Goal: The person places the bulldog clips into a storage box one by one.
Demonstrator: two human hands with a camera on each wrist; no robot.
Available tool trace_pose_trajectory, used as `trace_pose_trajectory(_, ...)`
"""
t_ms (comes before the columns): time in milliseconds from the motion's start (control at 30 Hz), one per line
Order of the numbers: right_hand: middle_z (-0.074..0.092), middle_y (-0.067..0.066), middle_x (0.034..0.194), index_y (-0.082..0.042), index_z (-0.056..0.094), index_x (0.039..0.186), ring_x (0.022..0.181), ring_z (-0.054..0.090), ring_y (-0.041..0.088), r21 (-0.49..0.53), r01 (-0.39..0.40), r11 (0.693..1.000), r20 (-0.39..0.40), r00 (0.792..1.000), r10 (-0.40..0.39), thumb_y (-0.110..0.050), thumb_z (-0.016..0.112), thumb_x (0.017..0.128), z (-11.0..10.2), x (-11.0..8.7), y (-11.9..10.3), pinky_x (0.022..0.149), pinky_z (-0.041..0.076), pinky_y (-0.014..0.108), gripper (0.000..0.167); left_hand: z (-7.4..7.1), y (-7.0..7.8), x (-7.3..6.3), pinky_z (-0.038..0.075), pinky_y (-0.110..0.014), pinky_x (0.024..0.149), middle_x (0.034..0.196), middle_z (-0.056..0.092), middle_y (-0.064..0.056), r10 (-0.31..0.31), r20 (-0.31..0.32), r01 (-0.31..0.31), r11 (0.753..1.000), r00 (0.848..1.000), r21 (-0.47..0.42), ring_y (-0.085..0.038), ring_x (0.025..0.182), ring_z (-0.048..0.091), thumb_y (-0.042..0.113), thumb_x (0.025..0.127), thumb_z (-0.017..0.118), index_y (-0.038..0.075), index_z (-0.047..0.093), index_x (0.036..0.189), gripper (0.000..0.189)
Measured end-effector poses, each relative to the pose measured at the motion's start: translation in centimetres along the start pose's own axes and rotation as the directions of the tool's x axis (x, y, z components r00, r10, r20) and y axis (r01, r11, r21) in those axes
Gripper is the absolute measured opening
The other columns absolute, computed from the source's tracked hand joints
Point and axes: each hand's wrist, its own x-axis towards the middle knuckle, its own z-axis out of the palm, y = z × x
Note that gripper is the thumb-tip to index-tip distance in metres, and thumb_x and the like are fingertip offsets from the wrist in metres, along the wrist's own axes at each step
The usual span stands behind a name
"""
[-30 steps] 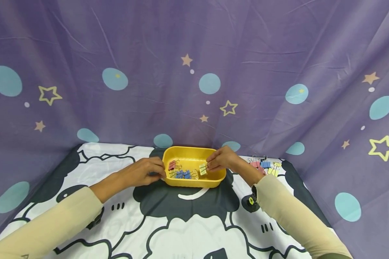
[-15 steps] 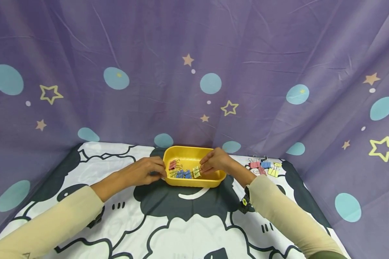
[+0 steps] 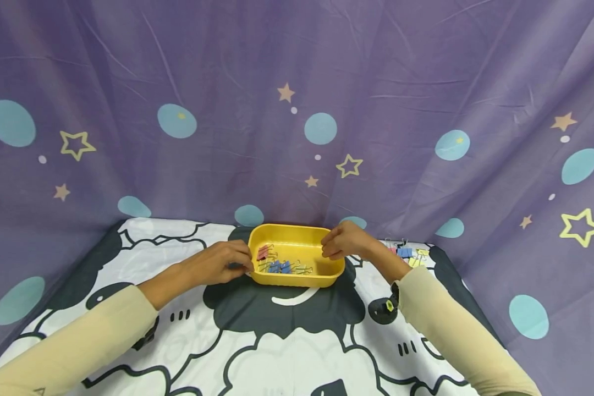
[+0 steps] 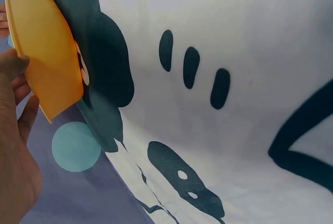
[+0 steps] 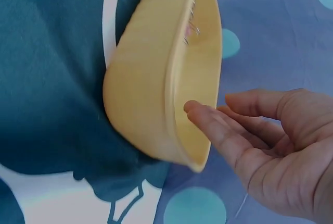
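Note:
A yellow plastic tray (image 3: 295,280) stands at the far side of the table. My left hand (image 3: 223,263) grips the tray's left end, its thumb (image 4: 16,63) against the outer wall. Inside the tray lie a pink binder clip (image 3: 263,253), two blue binder clips (image 3: 274,267) side by side, and a yellow binder clip (image 3: 303,270) to their right. Over the tray's right end hovers my right hand (image 3: 346,241), holding nothing, its fingers loosely extended. In the right wrist view those fingertips (image 5: 193,107) are at the tray's rim; contact is unclear.
Right of the tray, partly behind my right forearm, several more binder clips lie on the cloth, among them a blue one (image 3: 404,252) and a yellow one (image 3: 416,262). A purple curtain (image 3: 297,137) hangs right behind the table. Black-and-white printed cloth (image 3: 297,363) covers the tabletop.
My right hand carried the yellow binder clip leftward to beside the blue ones, let go of it, and drew back right toward the tray's end. The left hand stayed put.

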Motion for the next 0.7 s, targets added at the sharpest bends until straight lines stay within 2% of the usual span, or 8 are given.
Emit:
trace_pose_trajectory(100, 0.079, 0.031, 0.13, 0.016, 0.069, 0.141, 0.12, 0.082, 0.039, 0.049, -0.011, 0.999, -0.011, 1.0, 0.012, 0.005, 0.075, 0.101, -1.3, -0.3, 0.6, 0.102, 0.067, 0.045, 0.042, 0.0, 0.0, 0.0, 0.065, -0.037, 0.087, 0.104, 0.08, 0.003, -0.001, 0.0, 0.001, 1.0, 1.0, 0.001, -0.014, 0.101, 0.071, -0.006, 0.082, 0.093, 0.014, 0.087, 0.098, 0.027)
trace_pose_trajectory(267, 0.078, 0.032, 0.132, 0.014, 0.069, 0.143, 0.119, 0.083, 0.038, 0.131, -0.028, 0.991, -0.054, 0.998, 0.035, 0.002, 0.074, 0.104, -3.2, -0.9, 1.3, 0.103, 0.066, 0.046, 0.041, 0.0, 0.0, -0.1, 0.065, -0.037, 0.086, 0.104, 0.08, 0.003, -0.004, -0.001, 0.004, 1.0, 1.0, 0.007, -0.014, 0.1, 0.071, -0.006, 0.081, 0.094, 0.014, 0.087, 0.098, 0.027)
trace_pose_trajectory(467, 0.075, 0.034, 0.136, 0.018, 0.063, 0.146, 0.122, 0.082, 0.039, 0.176, -0.012, 0.984, -0.079, 0.997, 0.026, -0.001, 0.067, 0.108, -4.9, -1.8, 2.3, 0.101, 0.067, 0.044, 0.043, 0.0, 0.0, -0.1, 0.064, -0.036, 0.086, 0.104, 0.079, 0.003, -0.008, 0.002, 0.008, 1.0, 1.0, 0.001, -0.013, 0.1, 0.07, -0.006, 0.082, 0.093, 0.014, 0.087, 0.098, 0.026)
trace_pose_trajectory(700, 0.083, 0.026, 0.123, 0.021, 0.063, 0.143, 0.114, 0.085, 0.032, 0.21, -0.001, 0.978, -0.095, 0.995, 0.021, -0.002, 0.064, 0.111, -7.0, -2.8, 3.8, 0.097, 0.069, 0.04, 0.04, 0.0, 0.1, 0.0, 0.064, -0.036, 0.086, 0.103, 0.08, 0.003, -0.012, 0.006, 0.012, 1.0, 1.0, 0.0, -0.013, 0.099, 0.07, -0.006, 0.082, 0.092, 0.014, 0.087, 0.098, 0.026)
